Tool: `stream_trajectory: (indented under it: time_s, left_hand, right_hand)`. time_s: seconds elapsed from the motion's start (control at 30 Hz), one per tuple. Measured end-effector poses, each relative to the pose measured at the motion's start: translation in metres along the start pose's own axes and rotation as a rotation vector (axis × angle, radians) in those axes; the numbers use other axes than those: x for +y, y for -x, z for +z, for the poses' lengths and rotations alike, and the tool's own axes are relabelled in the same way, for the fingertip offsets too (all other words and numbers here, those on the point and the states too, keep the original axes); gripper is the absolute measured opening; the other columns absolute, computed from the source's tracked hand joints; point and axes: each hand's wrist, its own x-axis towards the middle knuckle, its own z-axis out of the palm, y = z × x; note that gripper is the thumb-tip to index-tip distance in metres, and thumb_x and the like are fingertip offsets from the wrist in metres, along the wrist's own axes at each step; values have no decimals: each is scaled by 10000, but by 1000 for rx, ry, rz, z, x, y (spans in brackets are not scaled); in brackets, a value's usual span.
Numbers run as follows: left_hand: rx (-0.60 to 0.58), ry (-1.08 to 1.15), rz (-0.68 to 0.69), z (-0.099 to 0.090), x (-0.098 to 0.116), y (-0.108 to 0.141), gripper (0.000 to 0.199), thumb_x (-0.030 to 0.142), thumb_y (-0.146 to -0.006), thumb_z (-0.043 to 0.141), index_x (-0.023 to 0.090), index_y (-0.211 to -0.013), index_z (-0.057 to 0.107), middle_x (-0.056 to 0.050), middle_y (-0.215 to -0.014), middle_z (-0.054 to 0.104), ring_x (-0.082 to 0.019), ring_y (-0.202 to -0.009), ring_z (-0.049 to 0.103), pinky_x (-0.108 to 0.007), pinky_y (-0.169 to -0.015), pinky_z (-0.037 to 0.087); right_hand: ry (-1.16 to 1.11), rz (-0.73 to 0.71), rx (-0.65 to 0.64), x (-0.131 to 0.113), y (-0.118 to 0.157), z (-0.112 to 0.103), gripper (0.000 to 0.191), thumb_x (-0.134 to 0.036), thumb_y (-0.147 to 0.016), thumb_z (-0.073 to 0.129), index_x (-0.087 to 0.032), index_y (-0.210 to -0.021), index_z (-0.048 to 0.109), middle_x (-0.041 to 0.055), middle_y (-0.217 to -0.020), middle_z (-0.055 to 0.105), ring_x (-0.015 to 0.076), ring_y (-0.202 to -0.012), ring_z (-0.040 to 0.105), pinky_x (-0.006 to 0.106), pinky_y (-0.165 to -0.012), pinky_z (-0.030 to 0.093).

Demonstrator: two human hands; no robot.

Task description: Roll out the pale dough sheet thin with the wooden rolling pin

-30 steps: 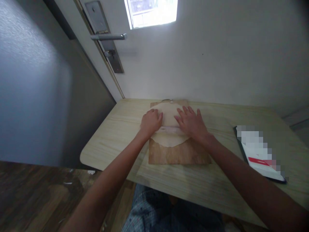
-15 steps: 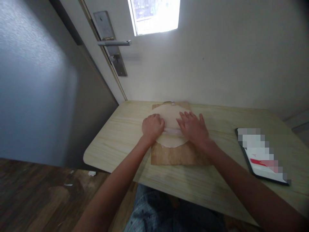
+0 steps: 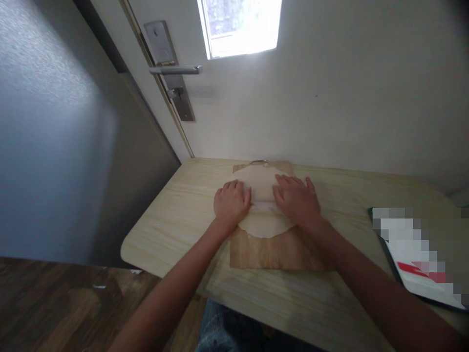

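A thin, round, pale sheet of dough (image 3: 260, 227) lies over a brown wooden board (image 3: 264, 254) and reaches past its left edge. Across its middle runs a light rolling pin (image 3: 263, 207), visible only between my hands. My left hand (image 3: 232, 201) rests over the pin's left end, with its fingers curled down and thumb toward the middle. Over the right end lies my right hand (image 3: 297, 198), its fingers spread and palm down.
The light wood table (image 3: 164, 215) stands against a pale door with a metal handle (image 3: 176, 70) and a bright window pane (image 3: 242, 27). A dark-edged flat object (image 3: 403, 254), partly pixelated, lies at the right. A grey surface fills the left.
The view has shifted slightly, so the table and flat object appear lower. Both hands remain over the rolling pin, with the right hand's fingers a little closer together.
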Motion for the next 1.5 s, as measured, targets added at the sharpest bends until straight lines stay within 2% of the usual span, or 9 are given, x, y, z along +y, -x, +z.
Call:
stream_trajectory:
  time_s: [0.1, 0.2, 0.33, 0.47, 0.57, 0.97, 1.17, 1.37, 1.5]
  left_hand:
    - [-30, 10, -62, 3, -1, -25, 441, 371, -884, 172, 168, -898, 563, -75, -926, 616, -215, -861, 563, -342, -724, 424]
    - [-82, 25, -98, 5, -3, -41, 475, 374, -882, 155, 148, -901, 573, -99, -920, 612, -224, -846, 571, -347, -714, 432]
    - [-63, 12, -106, 7, -3, -45, 447, 375, -874, 208, 121, -1087, 508, -143, -1129, 538, -248, -1060, 484, -374, -849, 387]
    - [-146, -11, -78, 8, -4, -35, 526, 449, -859, 228, 137, -1262, 360, -148, -1343, 346, -288, -1244, 282, -450, -967, 271]
    - [-211, -20, -38, 6, -5, -25, 544, 474, -854, 210, 166, -1282, 345, -134, -1359, 326, -300, -1251, 268, -479, -973, 251]
    - [-87, -73, -1, -4, 0, 15, 469, 419, -875, 206, 216, -1253, 396, -74, -1306, 423, -233, -1212, 344, -413, -972, 275]
    - [-46, -42, 33, -9, 0, 36, 459, 405, -881, 216, 202, -1241, 415, -75, -1273, 460, -239, -1178, 383, -412, -967, 273]
    - [13, -21, 56, -11, 1, 58, 451, 380, -880, 244, 187, -1259, 396, -83, -1297, 430, -249, -1222, 317, -429, -1000, 218]
    - [-12, 98, 94, -16, -4, 67, 437, 365, -876, 273, 203, -1269, 376, -69, -1329, 394, -227, -1252, 275, -430, -1018, 189]
  right_hand:
    - [-1, 32, 17, 3, -19, 3, 428, -309, -856, 252, -113, -1134, 511, 133, -1108, 579, 236, -986, 516, 472, -939, 232]
    - [9, 49, 6, 6, -31, 5, 437, -307, -868, 223, -100, -1070, 550, 149, -1067, 592, 242, -968, 524, 471, -931, 243]
    - [-15, 39, -92, 9, -36, 9, 464, -328, -878, 202, -100, -1149, 502, 160, -1191, 511, 258, -1119, 427, 485, -935, 255]
    - [-16, -13, -226, 9, -28, 9, 529, -405, -878, 184, -122, -1289, 359, 173, -1355, 318, 294, -1251, 246, 518, -937, 250]
    - [-10, -48, -268, 7, -17, 7, 549, -437, -875, 165, -149, -1319, 315, 162, -1378, 277, 300, -1260, 226, 525, -949, 238]
    - [14, -63, -209, -6, 17, -6, 526, -453, -872, 174, -206, -1294, 369, 98, -1357, 345, 257, -1249, 275, 491, -981, 220]
    - [4, -79, -151, -11, 38, -10, 491, -411, -879, 195, -194, -1249, 434, 94, -1315, 411, 248, -1208, 345, 443, -955, 280]
    - [12, -126, -82, -13, 56, -12, 486, -416, -884, 196, -183, -1222, 457, 98, -1274, 459, 244, -1154, 410, 408, -904, 342]
    - [-2, -232, -79, -8, 66, -16, 475, -442, -870, 259, -161, -1179, 485, 109, -1252, 479, 236, -1131, 438, 382, -869, 384]
